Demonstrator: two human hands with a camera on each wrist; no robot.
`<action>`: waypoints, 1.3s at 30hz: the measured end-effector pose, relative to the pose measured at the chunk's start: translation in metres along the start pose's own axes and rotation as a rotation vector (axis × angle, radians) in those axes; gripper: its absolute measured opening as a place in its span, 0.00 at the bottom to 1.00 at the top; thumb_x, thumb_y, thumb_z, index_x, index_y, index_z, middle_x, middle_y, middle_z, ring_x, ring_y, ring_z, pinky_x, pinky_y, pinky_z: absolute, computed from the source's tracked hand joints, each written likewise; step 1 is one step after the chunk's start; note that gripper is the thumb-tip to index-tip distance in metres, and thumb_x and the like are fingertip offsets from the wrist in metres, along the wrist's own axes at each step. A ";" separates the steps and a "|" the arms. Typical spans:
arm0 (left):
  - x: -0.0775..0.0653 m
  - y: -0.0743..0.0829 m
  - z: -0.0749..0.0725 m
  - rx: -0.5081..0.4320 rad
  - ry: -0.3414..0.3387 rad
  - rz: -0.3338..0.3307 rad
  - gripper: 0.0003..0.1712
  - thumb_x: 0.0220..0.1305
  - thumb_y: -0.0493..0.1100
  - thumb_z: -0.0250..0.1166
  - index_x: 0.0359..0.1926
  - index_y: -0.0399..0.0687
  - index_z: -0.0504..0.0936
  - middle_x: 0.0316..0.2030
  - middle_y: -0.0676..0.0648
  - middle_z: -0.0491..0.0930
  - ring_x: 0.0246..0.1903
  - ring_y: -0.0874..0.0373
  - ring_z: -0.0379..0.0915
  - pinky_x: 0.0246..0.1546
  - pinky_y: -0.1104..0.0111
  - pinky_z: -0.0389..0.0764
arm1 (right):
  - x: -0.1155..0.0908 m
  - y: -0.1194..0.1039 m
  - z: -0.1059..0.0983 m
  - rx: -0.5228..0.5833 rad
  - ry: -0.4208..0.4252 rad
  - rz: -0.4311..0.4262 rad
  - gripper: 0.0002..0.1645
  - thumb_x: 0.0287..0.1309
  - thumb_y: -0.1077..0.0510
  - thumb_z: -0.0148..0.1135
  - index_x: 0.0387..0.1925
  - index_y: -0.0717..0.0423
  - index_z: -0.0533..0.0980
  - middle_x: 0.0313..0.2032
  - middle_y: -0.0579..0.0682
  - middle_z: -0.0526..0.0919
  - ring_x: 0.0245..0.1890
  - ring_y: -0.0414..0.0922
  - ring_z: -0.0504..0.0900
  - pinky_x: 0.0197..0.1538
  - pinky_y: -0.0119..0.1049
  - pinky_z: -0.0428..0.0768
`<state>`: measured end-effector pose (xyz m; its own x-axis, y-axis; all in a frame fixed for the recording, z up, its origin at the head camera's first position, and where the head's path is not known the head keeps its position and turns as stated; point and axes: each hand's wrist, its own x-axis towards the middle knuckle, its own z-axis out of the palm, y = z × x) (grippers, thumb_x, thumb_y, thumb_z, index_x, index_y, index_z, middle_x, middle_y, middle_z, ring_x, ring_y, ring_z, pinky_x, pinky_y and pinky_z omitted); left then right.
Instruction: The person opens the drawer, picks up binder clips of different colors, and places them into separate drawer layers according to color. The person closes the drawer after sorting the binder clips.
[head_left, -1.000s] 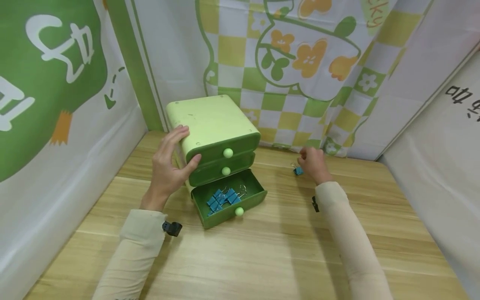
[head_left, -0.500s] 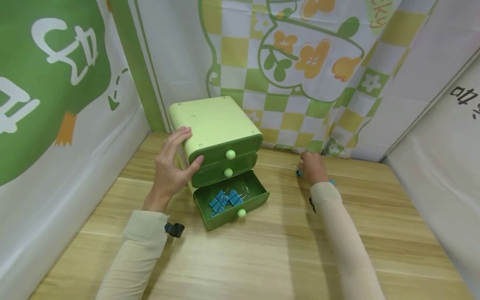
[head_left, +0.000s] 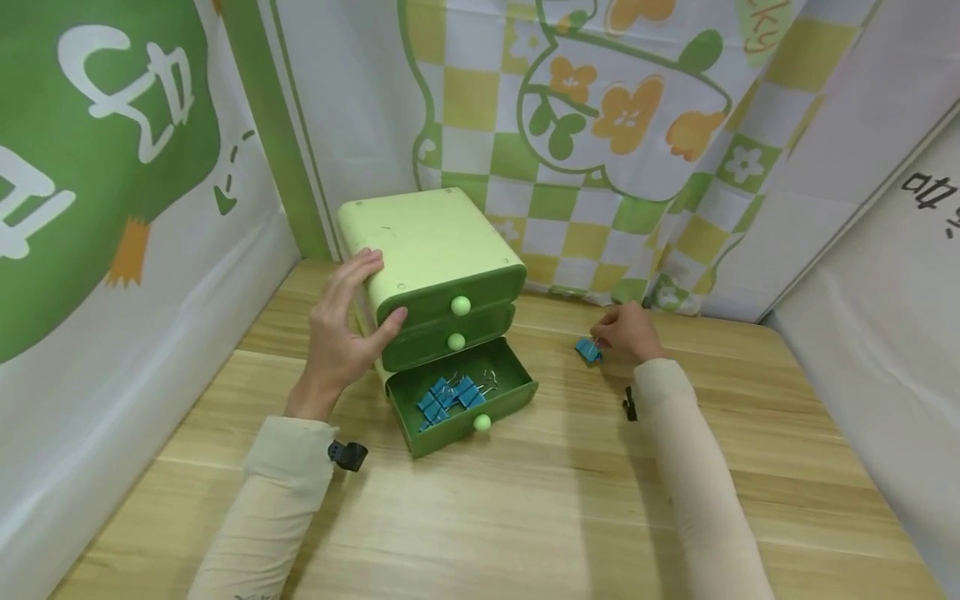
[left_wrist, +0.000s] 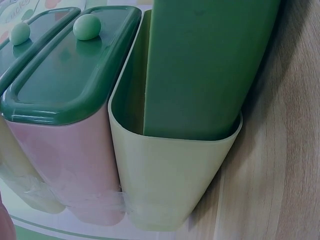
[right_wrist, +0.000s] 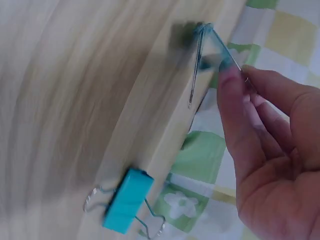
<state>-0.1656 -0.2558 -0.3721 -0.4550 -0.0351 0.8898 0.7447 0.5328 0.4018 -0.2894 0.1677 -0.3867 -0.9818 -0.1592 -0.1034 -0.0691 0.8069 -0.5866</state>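
Observation:
My left hand (head_left: 337, 337) rests on the left front corner of a light-green mini drawer unit (head_left: 427, 242), fingertips at the top edge and thumb against the top drawer's front. The bottom drawer (head_left: 510, 400) is pulled out, and several blue binder clips (head_left: 470, 392) lie inside. To the right of the unit, my right hand (head_left: 632, 332) pinches a blue binder clip (head_left: 588, 350) by a wire handle, between thumb and forefinger. In the right wrist view another binder clip (right_wrist: 128, 200) lies on the table beside this hand; in the head view the hand hides it.
The wooden table (head_left: 495, 533) meets a checked cloth (head_left: 585, 237) at the back and a printed white panel (head_left: 247, 208) at the left. The middle drawer, with a round knob (head_left: 456, 342), sticks out slightly above the open one.
My right hand has lowered over the clips and come back slightly with a binder clip now plainly showing at its fingertips. The left hand keeps its place on the drawer unit.

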 end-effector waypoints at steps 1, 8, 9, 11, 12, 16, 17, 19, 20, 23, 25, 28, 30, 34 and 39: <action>0.000 0.000 0.000 0.002 0.000 0.002 0.36 0.61 0.51 0.70 0.66 0.35 0.78 0.68 0.36 0.79 0.74 0.40 0.69 0.81 0.58 0.67 | -0.002 -0.001 -0.001 0.078 -0.020 0.026 0.14 0.71 0.59 0.65 0.47 0.67 0.87 0.37 0.58 0.93 0.41 0.53 0.93 0.52 0.47 0.92; -0.001 -0.001 0.001 0.003 -0.002 0.001 0.36 0.61 0.48 0.70 0.68 0.36 0.77 0.69 0.37 0.78 0.74 0.40 0.69 0.82 0.58 0.66 | -0.012 -0.010 -0.005 0.426 -0.135 0.135 0.21 0.70 0.58 0.68 0.56 0.71 0.83 0.35 0.49 0.93 0.37 0.40 0.93 0.58 0.42 0.90; -0.001 -0.001 0.001 0.004 -0.003 0.000 0.36 0.61 0.48 0.70 0.68 0.36 0.77 0.69 0.38 0.78 0.74 0.40 0.69 0.82 0.58 0.66 | -0.013 -0.011 -0.005 0.462 -0.148 0.143 0.22 0.70 0.58 0.67 0.57 0.71 0.82 0.36 0.49 0.93 0.37 0.40 0.93 0.58 0.41 0.90; -0.001 -0.001 0.001 0.004 -0.006 -0.002 0.36 0.61 0.48 0.70 0.68 0.36 0.77 0.69 0.38 0.78 0.74 0.40 0.69 0.82 0.58 0.66 | -0.014 -0.015 -0.004 0.526 -0.173 0.147 0.23 0.71 0.59 0.67 0.60 0.71 0.81 0.37 0.49 0.93 0.38 0.40 0.93 0.60 0.41 0.89; -0.002 -0.001 0.001 0.006 -0.007 -0.003 0.37 0.61 0.48 0.70 0.68 0.36 0.77 0.69 0.38 0.78 0.74 0.40 0.69 0.82 0.58 0.66 | -0.015 -0.017 -0.004 0.556 -0.185 0.147 0.24 0.71 0.59 0.66 0.61 0.72 0.79 0.38 0.49 0.93 0.39 0.39 0.93 0.61 0.41 0.89; -0.002 -0.001 0.001 0.012 -0.007 -0.003 0.37 0.61 0.49 0.69 0.68 0.36 0.77 0.69 0.38 0.78 0.74 0.40 0.69 0.82 0.58 0.66 | -0.019 -0.026 -0.002 0.641 -0.215 0.140 0.25 0.72 0.61 0.64 0.64 0.73 0.77 0.38 0.49 0.93 0.38 0.38 0.92 0.60 0.38 0.89; -0.002 -0.001 0.000 0.014 -0.008 -0.003 0.37 0.62 0.50 0.69 0.68 0.36 0.77 0.70 0.38 0.78 0.74 0.40 0.69 0.82 0.58 0.66 | -0.020 -0.029 -0.001 0.656 -0.217 0.139 0.24 0.72 0.62 0.64 0.63 0.74 0.77 0.38 0.50 0.93 0.38 0.38 0.92 0.59 0.37 0.89; -0.002 -0.001 0.001 0.015 -0.008 -0.002 0.37 0.62 0.50 0.69 0.68 0.36 0.77 0.70 0.38 0.78 0.74 0.40 0.69 0.82 0.57 0.66 | -0.023 -0.034 0.001 0.677 -0.223 0.131 0.23 0.72 0.62 0.64 0.62 0.74 0.78 0.37 0.50 0.93 0.37 0.38 0.92 0.56 0.35 0.90; -0.002 -0.001 0.001 0.014 -0.009 -0.002 0.37 0.62 0.50 0.69 0.68 0.36 0.77 0.70 0.38 0.77 0.74 0.40 0.69 0.82 0.57 0.66 | -0.025 -0.037 0.002 0.682 -0.228 0.120 0.23 0.72 0.62 0.64 0.61 0.75 0.78 0.36 0.50 0.93 0.37 0.38 0.92 0.55 0.34 0.90; -0.002 -0.001 0.000 0.017 -0.011 -0.003 0.37 0.63 0.51 0.69 0.68 0.35 0.76 0.70 0.38 0.77 0.74 0.40 0.69 0.82 0.57 0.66 | -0.029 -0.045 0.007 0.701 -0.226 0.101 0.22 0.71 0.63 0.65 0.59 0.75 0.79 0.35 0.49 0.93 0.35 0.38 0.92 0.51 0.33 0.91; -0.002 -0.001 0.000 0.020 -0.011 -0.003 0.37 0.63 0.52 0.69 0.68 0.35 0.76 0.70 0.37 0.77 0.74 0.40 0.69 0.82 0.57 0.66 | -0.033 -0.050 0.011 0.699 -0.230 0.076 0.22 0.72 0.63 0.64 0.60 0.75 0.79 0.35 0.49 0.93 0.35 0.38 0.92 0.49 0.32 0.92; -0.002 -0.001 0.000 0.025 -0.010 -0.002 0.38 0.64 0.53 0.68 0.68 0.35 0.76 0.69 0.37 0.77 0.74 0.40 0.69 0.82 0.57 0.66 | -0.038 -0.059 0.018 0.693 -0.225 0.051 0.20 0.71 0.63 0.64 0.57 0.74 0.81 0.36 0.50 0.93 0.34 0.38 0.92 0.46 0.31 0.92; -0.002 -0.001 -0.001 0.025 -0.009 -0.003 0.38 0.64 0.53 0.68 0.68 0.35 0.76 0.70 0.37 0.77 0.74 0.40 0.69 0.82 0.57 0.66 | -0.041 -0.065 0.022 0.686 -0.226 0.028 0.19 0.71 0.63 0.64 0.56 0.74 0.82 0.38 0.52 0.93 0.35 0.38 0.92 0.46 0.31 0.92; -0.002 0.000 -0.001 0.023 -0.010 -0.008 0.38 0.64 0.53 0.68 0.68 0.35 0.76 0.70 0.37 0.77 0.75 0.41 0.68 0.82 0.57 0.66 | -0.046 -0.076 0.029 0.703 -0.226 -0.003 0.17 0.70 0.65 0.65 0.54 0.74 0.82 0.42 0.58 0.93 0.35 0.40 0.92 0.51 0.37 0.92; -0.001 0.000 0.000 0.020 -0.012 -0.009 0.37 0.62 0.51 0.69 0.68 0.36 0.77 0.70 0.38 0.77 0.75 0.41 0.68 0.82 0.57 0.65 | -0.050 -0.088 0.038 0.668 -0.212 -0.026 0.13 0.68 0.67 0.66 0.50 0.72 0.84 0.43 0.61 0.92 0.36 0.42 0.92 0.59 0.49 0.89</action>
<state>-0.1649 -0.2558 -0.3731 -0.4677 -0.0300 0.8834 0.7304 0.5497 0.4054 -0.2273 0.0830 -0.3601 -0.9208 -0.3365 -0.1971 0.0981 0.2894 -0.9522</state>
